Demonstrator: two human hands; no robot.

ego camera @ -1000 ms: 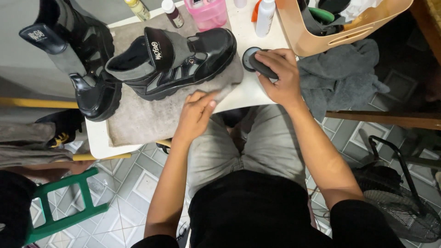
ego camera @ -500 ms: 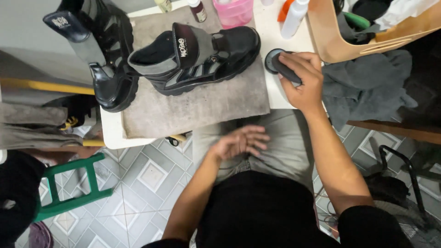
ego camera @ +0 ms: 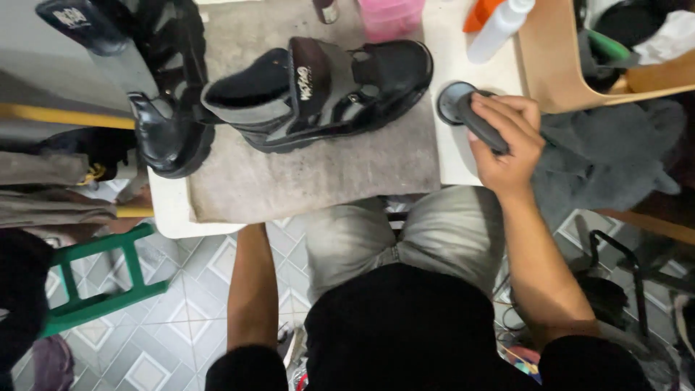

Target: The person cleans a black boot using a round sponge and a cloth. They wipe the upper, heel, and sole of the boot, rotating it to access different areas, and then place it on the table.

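Now the right hand [ego camera: 507,141] stays clamped on the dark brush [ego camera: 474,119] at the polish tin [ego camera: 455,101], left of it the boot [ego camera: 326,90]; the left hand has dropped beneath the table [ego camera: 170,210], grip unseen.

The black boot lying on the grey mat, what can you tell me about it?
The black boot lies on its side on the grey mat, its thick chunky sole toward the person, toe pointing right. It looks like glossy leather with a broad strap across the front. Neither hand touches it; a second boot stands against its left end.
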